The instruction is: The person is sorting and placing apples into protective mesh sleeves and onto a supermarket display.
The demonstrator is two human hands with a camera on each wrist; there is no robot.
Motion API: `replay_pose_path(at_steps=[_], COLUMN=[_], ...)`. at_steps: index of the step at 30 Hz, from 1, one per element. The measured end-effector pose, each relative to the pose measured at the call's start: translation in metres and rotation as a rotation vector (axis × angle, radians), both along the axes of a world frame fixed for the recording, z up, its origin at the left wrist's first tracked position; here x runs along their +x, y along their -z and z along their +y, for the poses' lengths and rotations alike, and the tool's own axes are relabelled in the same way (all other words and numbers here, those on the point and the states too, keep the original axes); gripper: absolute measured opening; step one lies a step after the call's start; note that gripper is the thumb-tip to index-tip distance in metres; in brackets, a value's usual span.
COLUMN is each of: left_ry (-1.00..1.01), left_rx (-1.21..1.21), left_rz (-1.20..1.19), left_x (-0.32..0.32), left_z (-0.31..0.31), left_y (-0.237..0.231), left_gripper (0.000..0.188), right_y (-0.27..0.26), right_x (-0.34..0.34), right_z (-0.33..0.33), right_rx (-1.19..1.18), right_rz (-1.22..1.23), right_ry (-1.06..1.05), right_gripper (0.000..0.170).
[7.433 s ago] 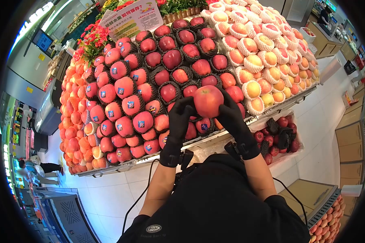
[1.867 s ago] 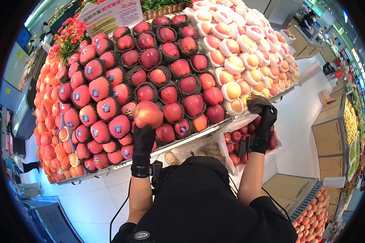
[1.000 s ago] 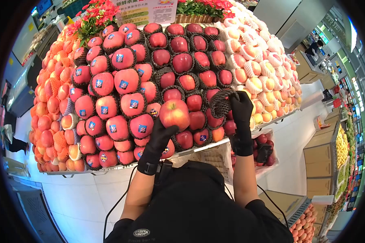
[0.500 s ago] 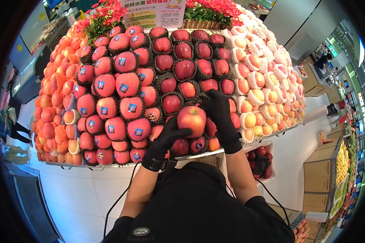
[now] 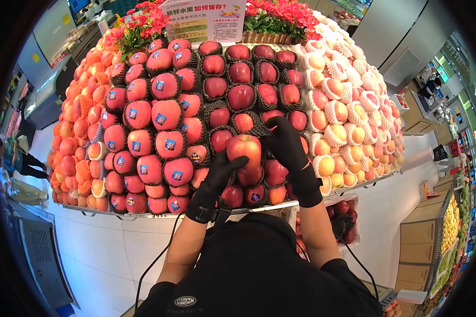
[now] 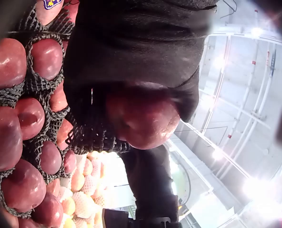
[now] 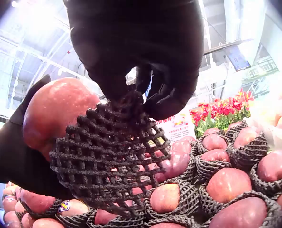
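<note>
My gloved left hand (image 5: pixel 216 178) grips a red apple (image 5: pixel 245 152) above the display, with the thumb across its near side. Just to the right, my gloved right hand (image 5: pixel 286 143) pinches a black foam fruit net (image 7: pixel 110 154) by its gathered edge. The net hangs spread open next to the apple and overlaps its side in the right wrist view. In the left wrist view the left hand (image 6: pixel 136 47) covers the upper part of the apple (image 6: pixel 143 121), and the net (image 6: pixel 96 137) shows beside it.
Rows of netted red apples (image 5: pixel 240 98) lie below the hands, with stickered apples (image 5: pixel 165 115) to the left. White-netted fruit (image 5: pixel 336 111) is heaped at the right. A sign (image 5: pixel 205 21) and red flowers (image 5: pixel 280 18) stand behind. A crate of dark red apples (image 5: pixel 344 216) sits low at the right.
Both hands held the apple at first. Then the right hand held the net out over the crate at the right, and has since brought it left to the apple in the left hand.
</note>
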State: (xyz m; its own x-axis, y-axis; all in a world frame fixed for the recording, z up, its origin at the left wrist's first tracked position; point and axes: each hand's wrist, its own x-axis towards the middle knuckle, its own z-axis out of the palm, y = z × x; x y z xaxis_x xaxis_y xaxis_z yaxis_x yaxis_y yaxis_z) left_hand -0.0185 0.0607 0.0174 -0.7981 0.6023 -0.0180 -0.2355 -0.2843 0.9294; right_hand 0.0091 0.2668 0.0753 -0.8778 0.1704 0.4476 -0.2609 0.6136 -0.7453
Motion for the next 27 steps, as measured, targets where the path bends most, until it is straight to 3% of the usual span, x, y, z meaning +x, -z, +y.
replay_pose_path(at_steps=[6, 8, 13, 15, 17, 19, 21, 24, 27], left_ry=[-0.09, -0.112, -0.173, -0.175, -0.178, -0.181, -0.175, -0.184, -0.193], left_rx=[0.033, 0.005, 0.084, 0.017, -0.021, -0.032, 0.006, 0.014, -0.012], left_rz=[-0.027, -0.034, 0.086, 0.051, 0.041, 0.056, 0.096, 0.127, 0.127], left_x=[-0.001, 0.001, 0.006, 0.004, 0.003, 0.003, 0.006, 0.008, 0.007], left_z=[0.005, 0.007, 0.013, 0.013, 0.015, 0.015, 0.017, 0.018, 0.018], left_y=[-0.001, -0.005, -0.008, -0.001, 0.001, 0.001, -0.006, -0.009, -0.012], left_gripper=[0.052, 0.051, 0.052, 0.053, 0.053, 0.053, 0.054, 0.054, 0.053], right_y=[0.001, 0.004, 0.007, 0.021, -0.005, -0.002, 0.024, 0.028, -0.002], right_x=[0.003, 0.008, 0.018, 0.019, 0.03, 0.029, 0.019, 0.014, 0.026], right_z=[-0.002, -0.003, -0.01, -0.006, -0.021, -0.028, -0.027, -0.021, -0.026], right_rx=[0.279, 0.24, 0.267, 0.237, 0.187, 0.178, 0.21, 0.178, 0.221], right_rz=[-0.107, -0.01, 0.128, 0.045, -0.161, -0.197, -0.062, -0.031, -0.127], right_ry=[0.106, 0.023, 0.066, 0.038, 0.133, 0.187, 0.2, 0.126, 0.067], right_gripper=[0.008, 0.009, 0.023, 0.031, 0.036, 0.04, 0.043, 0.045, 0.047])
